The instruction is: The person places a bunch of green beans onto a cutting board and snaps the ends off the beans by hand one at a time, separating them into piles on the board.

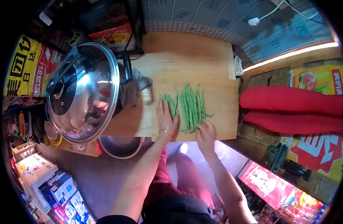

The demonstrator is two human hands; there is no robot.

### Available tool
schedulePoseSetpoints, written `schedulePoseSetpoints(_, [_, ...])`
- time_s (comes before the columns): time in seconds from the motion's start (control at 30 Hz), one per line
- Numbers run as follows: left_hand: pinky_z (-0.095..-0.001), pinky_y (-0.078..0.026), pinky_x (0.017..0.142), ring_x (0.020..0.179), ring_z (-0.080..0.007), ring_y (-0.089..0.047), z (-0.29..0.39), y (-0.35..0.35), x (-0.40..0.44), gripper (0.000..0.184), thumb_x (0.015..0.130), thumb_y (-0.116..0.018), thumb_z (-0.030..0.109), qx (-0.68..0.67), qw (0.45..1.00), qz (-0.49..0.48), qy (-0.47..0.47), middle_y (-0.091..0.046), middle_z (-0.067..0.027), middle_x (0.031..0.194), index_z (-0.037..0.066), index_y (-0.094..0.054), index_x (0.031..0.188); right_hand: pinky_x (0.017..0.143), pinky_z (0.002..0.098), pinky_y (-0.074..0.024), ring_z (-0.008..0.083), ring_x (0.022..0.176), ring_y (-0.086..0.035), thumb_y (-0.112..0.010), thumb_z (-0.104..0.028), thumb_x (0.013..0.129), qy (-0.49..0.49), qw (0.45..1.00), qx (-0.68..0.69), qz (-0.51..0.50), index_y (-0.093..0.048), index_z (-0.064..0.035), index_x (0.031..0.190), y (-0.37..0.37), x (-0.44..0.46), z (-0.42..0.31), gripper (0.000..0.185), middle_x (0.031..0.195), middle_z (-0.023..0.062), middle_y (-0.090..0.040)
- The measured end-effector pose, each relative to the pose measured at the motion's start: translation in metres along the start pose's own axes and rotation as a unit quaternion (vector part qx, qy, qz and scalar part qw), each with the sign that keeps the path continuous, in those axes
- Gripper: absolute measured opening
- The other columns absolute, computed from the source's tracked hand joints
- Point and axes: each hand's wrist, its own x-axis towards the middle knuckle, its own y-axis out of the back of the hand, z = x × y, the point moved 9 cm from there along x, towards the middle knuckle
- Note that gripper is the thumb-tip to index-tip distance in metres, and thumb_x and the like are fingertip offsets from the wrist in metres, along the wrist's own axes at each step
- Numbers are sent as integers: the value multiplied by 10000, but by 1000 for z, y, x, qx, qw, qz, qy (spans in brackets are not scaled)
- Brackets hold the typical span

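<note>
Green beans (192, 108) are laid side by side on the cutting board (223, 97). At the board's near left, the outermost beans are touched by the left hand (166, 119), its fingers extended and loosely parted. At the board's near edge, the right hand (206, 135) is held by the bean ends, fingers curled; being blurred, whether any bean is pinched cannot be told. Left of the board, a lidded pot (87, 100) is seen

Right grip (206, 136) blurred, fingertip contact unclear; beans (191, 108) partly hidden under left grip (166, 120); bowl (121, 146) partly hidden by desk (186, 48).
</note>
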Motion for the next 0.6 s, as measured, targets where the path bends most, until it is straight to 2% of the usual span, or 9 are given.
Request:
schedulePoseSetpoints(0.03, [-440, -137, 1041, 1264, -367, -188, 7, -2, 2, 742, 687, -643, 192, -3, 1000, 2, 1, -179, -234, 1365, -4, -260, 1292, 927, 414, -322, 306, 1091, -422, -565, -92, 740, 57, 996, -51, -36, -611, -63, 949, -13, 27, -30, 216, 1169, 126, -468])
schedulePoseSetpoints(0.1, [-496, -100, 1031, 1275, -351, -173, 13, -9, 9, 738, 681, -640, 207, 91, 995, -39, 30, -172, -226, 1370, 5, -272, 1287, 986, 440, -244, 306, 1193, -333, -543, -133, 738, 106, 975, -170, -95, -611, -84, 970, -45, 56, -54, 247, 1250, 128, -412])
schedulePoseSetpoints(0.13, [-534, -70, 1021, 1280, -345, -162, 14, -11, 11, 733, 669, -629, 197, 94, 995, -21, 20, -175, -227, 1368, 3, -277, 1282, 986, 440, -244, 306, 1193, -333, -543, -133, 738, 109, 975, -171, -92, -611, -84, 970, -50, 61, -51, 247, 1250, 128, -412])
schedulePoseSetpoints(0.2, [-536, -60, 1021, 1282, -343, -158, 14, -10, 13, 735, 661, -622, 183, 82, 996, -30, 32, -170, -226, 1370, -1, -275, 1282, 1014, 438, -208, 298, 1244, -262, -516, -150, 762, 70, 961, -239, -123, -595, -99, 1010, -65, 66, -27, 265, 1307, 105, -358])
schedulePoseSetpoints(0.37, [-541, -37, 1021, 1286, -340, -147, 9, -21, 12, 753, 644, -612, 177, 100, 994, -35, 39, -151, -223, 1375, -10, -264, 1285, 1023, 452, -198, 285, 1252, -252, -524, -126, 748, 82, 949, -279, -124, -570, -117, 1055, -39, 66, 15, 310, 1328, 66, -347])
schedulePoseSetpoints(0.43, [-541, -46, 1020, 1281, -348, -151, 10, -17, 12, 746, 653, -613, 189, 83, 995, -39, 33, -151, -225, 1373, -7, -266, 1283, 1013, 466, -220, 306, 1249, -261, -562, -54, 696, 86, 952, -272, -110, -583, -117, 1010, -23, 71, 25, 320, 1325, 82, -353])
schedulePoseSetpoints(0.5, [-540, -55, 1020, 1277, -356, -155, 13, -9, 13, 739, 662, -615, 201, 68, 997, -38, 24, -152, -227, 1371, -4, -268, 1281, 1025, 449, -193, 272, 1252, -258, -556, -91, 725, 95, 948, -279, -121, -567, -108, 1040, -16, 74, 33, 315, 1316, 70, -354])
schedulePoseSetpoints(0.57, [-523, -57, 1026, 1283, -352, -135, 14, -1, 8, 702, 683, -600, 184, 1, 999, -44, 14, -164, -228, 1367, -10, -283, 1279, 1001, 442, -222, 248, 1201, -331, -572, -90, 724, 78, 963, -241, -92, -575, -97, 1007, -4, 76, 37, 284, 1242, 77, -434])
schedulePoseSetpoints(0.6, [-513, -111, 1016, 1256, -374, -175, 19, 8, 7, 669, 682, -614, 171, 7, 1000, -24, -7, -205, -241, 1339, -8, -315, 1253, 1001, 442, -222, 248, 1201, -331, -572, -90, 724, 81, 964, -238, -92, -575, -97, 1007, -1, 76, 38, 284, 1242, 77, -434])
